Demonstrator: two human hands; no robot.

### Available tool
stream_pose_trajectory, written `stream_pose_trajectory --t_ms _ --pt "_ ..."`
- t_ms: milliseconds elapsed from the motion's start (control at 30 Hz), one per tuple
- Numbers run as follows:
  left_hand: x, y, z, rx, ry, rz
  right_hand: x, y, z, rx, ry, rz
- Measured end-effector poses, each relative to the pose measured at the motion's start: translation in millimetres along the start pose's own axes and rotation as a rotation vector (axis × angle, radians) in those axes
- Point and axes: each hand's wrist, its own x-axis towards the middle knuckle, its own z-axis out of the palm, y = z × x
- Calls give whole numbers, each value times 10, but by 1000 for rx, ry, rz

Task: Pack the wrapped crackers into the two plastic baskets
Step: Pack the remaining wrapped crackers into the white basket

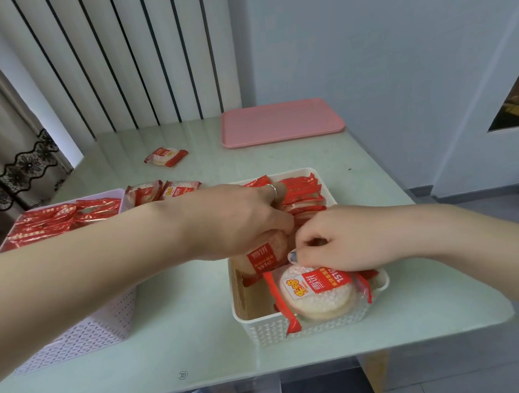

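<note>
A white plastic basket (308,326) stands near the table's front edge, holding several red-wrapped crackers (302,189) on edge. My left hand (241,220) reaches into it and grips an upright wrapped cracker (261,259). My right hand (338,242) pinches the top of another wrapped cracker (318,292) that leans over the basket's near rim. A pink-white basket (84,333) at the left is packed with more wrapped crackers (51,219). Two loose crackers (162,191) lie between the baskets and one loose cracker (165,156) lies farther back.
A pink tray (279,123) lies at the back right of the pale green table (184,346). The table's rounded right corner is close to the white basket. A curtain and a slatted wall stand behind.
</note>
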Motion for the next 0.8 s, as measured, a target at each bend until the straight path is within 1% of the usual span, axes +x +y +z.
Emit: stream_pose_trajectory --t_ms 167,300,367,467,600,700,800 --pt "41 117 201 -60 -60 -19 -7 -4 -48 -28 -48 -7" --pt "25 102 295 -189 -23 -79 2 4 -71 -17 -26 13" --pt "16 85 296 -227 35 -135 -2 21 -91 15 34 21" --pt "16 67 325 -198 126 -196 -8 63 -142 122 176 41" --pt "34 117 406 -121 157 -128 -4 152 -170 183 333 54" --pt "47 129 438 -42 170 -124 13 220 -152 240 369 90" --pt "34 104 417 -75 192 -182 3 269 -172 318 398 88"
